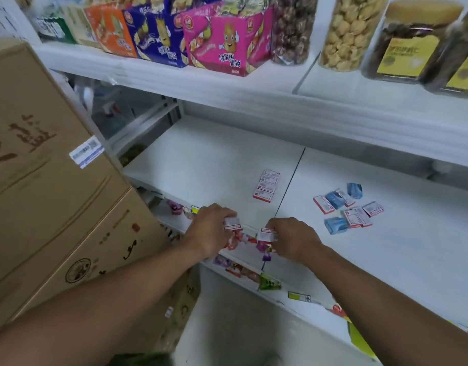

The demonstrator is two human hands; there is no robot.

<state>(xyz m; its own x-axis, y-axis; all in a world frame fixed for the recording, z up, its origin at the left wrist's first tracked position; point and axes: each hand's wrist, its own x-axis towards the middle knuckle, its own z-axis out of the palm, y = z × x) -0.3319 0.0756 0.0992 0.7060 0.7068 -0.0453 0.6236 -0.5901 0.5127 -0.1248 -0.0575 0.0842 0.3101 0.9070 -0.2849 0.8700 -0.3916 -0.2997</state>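
My left hand [210, 228] grips a small red-and-white packet [232, 223] at the front edge of the white shelf [214, 159]. My right hand [293, 237] pinches another such packet [266, 235] just to the right of it. A neat row of the same packets [266, 186] lies farther back on the shelf. To the right is a loose scatter of red-and-white and blue packets [346, 210].
Stacked cardboard boxes [50, 186] stand close on the left. The upper shelf [227, 85] carries pink, blue and orange snack boxes [227, 40] and clear jars [351, 30]. Wrapped sweets [243, 268] show on the shelf below the front edge.
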